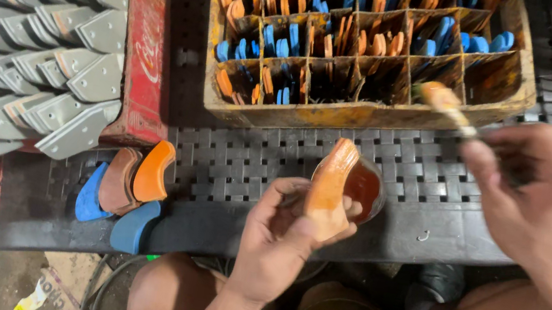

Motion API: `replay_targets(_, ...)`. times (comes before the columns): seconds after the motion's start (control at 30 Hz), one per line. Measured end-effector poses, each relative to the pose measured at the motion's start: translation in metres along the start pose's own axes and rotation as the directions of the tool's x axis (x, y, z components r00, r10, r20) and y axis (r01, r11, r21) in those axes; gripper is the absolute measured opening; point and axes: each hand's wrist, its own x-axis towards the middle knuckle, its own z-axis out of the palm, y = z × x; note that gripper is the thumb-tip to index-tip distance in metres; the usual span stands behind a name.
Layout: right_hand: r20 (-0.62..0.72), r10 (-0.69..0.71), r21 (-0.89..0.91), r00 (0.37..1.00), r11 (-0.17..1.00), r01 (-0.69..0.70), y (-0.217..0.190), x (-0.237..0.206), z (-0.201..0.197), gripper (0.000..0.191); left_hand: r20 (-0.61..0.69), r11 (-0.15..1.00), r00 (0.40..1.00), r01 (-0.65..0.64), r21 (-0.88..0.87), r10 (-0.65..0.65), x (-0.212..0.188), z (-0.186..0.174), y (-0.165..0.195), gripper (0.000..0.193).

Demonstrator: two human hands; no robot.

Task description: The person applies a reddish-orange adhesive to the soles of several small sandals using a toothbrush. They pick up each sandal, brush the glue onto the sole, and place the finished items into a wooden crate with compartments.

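Holding the orange sole piece (329, 185) upright in my left hand (277, 240), I have the fingers clamped around its lower half, its curved top edge rising just in front of a small round cup of reddish-brown liquid (363, 189). I cannot tell whether the cup rests on the woven grey tabletop (245, 161) or is gripped along with the piece.

My right hand (542, 197) is closed on the handle of a brush (446, 104), whose wet, orange-stained tip points up and left, over the front wall of the yellow wooden crate (371, 115) with its compartments of blue and orange pieces.

The risks, as I judge them: the loaded brush tip hangs above the crate, so a drip could land on pieces stored there. The cup sits touching or just behind the piece near the tabletop's front edge, and a careless tilt of my left hand could knock it and spill over my knees below. My grip covers much of the piece, so the liquid could smear onto my fingers and slacken the hold.

The piece lies well apart from the brush hand, lower and to its left. A small heap of blue, brown and orange pieces (126, 190) lies on the tabletop left of my left hand, near stacked grey parts (52, 31).
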Motion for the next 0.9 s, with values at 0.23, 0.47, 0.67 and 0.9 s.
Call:
replay_targets(0.23, 0.111, -0.281, -0.183, 0.953, 0.937, 0.298, -0.016, -0.019, 0.002, 0.026, 0.278, -0.11, 0.872, -0.256, 0.96, 0.402, 0.003, 0.002, 0.005, 0.068)
replay_targets(0.47, 0.367, -0.366, -0.139, 0.855, 0.887, 0.44, -0.028, -0.025, 0.026, 0.024, 0.25, -0.111, 0.877, -0.224, 0.968, 0.411, 0.003, 0.001, 0.003, 0.071)
replay_targets(0.67, 0.286, -0.083, -0.445, 0.955, 0.871, 0.209, -0.033, -0.014, 0.013, 0.033, 0.27, -0.12, 0.869, -0.242, 0.963, 0.415, 0.003, 0.001, 0.001, 0.066)
replay_targets(0.9, 0.373, -0.036, -0.234, 0.927, 0.963, 0.132, -0.027, -0.013, 0.015, 0.033, 0.316, -0.151, 0.863, -0.278, 0.949, 0.393, 0.002, 0.003, 0.005, 0.064)
